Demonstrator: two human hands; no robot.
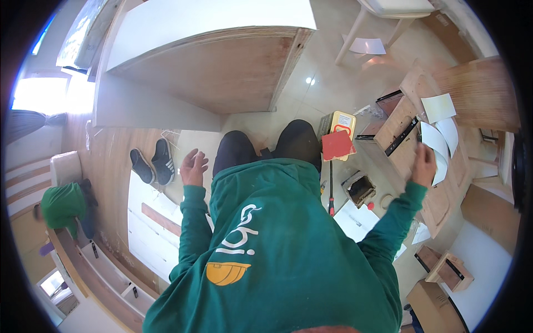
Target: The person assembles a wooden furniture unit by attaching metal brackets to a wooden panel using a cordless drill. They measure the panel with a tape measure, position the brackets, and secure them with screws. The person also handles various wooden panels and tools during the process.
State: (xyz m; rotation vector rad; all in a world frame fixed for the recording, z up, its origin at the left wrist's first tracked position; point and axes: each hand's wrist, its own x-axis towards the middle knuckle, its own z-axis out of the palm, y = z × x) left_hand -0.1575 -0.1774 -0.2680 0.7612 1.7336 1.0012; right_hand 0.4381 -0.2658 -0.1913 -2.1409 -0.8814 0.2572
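My left hand [194, 167] hangs beside my left knee, fingers loosely bent and apart, with nothing in it. Reaching out to the right, my right hand [425, 165] has its fingers curled at the edge of a curved white sheet [435, 145]. This sheet lies with other pale sheets [438, 107] over a wooden drawer unit [398, 122] that has black slide rails. Between that unit and my knees is a yellow tin [344, 120], with a red sheet [337, 145] leaning on it. A long red-handled screwdriver [331, 191] lies on the floor near an open dark-mouthed box [360, 188].
A large white and wooden cabinet [211, 72] stands before my knees. Dark slippers [162, 161] and white panels [145, 211] lie left. Another person in green [65, 205] bends at the far left. A white chair [388, 14], cardboard box [436, 305] and small drawer [452, 272] stand right.
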